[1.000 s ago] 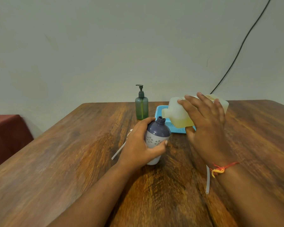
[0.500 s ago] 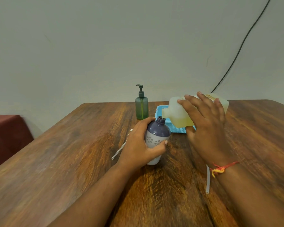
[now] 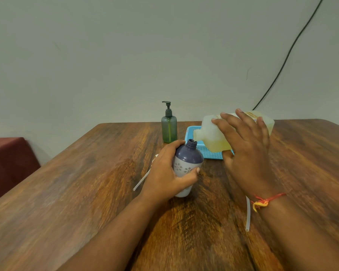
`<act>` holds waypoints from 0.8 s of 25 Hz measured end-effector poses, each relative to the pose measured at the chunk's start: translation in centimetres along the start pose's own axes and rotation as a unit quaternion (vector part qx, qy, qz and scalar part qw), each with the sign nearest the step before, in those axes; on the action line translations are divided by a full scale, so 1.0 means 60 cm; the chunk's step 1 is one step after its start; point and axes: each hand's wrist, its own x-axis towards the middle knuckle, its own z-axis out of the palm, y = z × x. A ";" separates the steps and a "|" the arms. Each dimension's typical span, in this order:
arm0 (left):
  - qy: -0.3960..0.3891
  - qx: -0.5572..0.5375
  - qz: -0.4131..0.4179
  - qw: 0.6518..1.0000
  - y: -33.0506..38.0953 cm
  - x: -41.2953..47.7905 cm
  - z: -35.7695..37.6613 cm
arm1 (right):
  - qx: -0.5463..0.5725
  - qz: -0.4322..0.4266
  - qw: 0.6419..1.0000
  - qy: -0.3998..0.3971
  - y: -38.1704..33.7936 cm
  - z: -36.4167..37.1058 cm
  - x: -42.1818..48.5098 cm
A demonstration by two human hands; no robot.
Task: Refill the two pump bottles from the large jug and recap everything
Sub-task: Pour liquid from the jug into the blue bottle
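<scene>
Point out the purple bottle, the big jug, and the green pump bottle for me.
purple bottle [image 3: 188, 155]: head view, on its dark purple shoulder below the open neck.
large jug [image 3: 211, 132]: head view, on its pale side wall near the spout.
green pump bottle [image 3: 169, 130]: head view, on the middle of its green body.

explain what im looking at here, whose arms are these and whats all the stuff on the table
There is no machine here. The picture comes from a camera worn on a person's head, looking forward and down, so the two arms are that person's own.

The left hand grips a purple and white bottle with its cap off, tilted toward the right. The right hand holds a large jug on its side, with yellow liquid inside and its spout close above the bottle's open neck. No stream of liquid is visible.

On the wooden table stand a green pump bottle, capped, and a blue basket behind the jug. Two clear tubes lie flat: one left of the hand, one by the right wrist.
</scene>
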 end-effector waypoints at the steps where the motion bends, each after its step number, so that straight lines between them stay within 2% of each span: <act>1: 0.000 -0.002 -0.001 1.000 0.000 0.000 0.000 | -0.001 0.000 1.000 0.000 0.000 0.000 0.000; 20: -0.001 0.001 -0.005 1.000 0.002 0.000 -0.001 | -0.009 -0.003 1.000 0.003 -0.003 -0.003 -0.001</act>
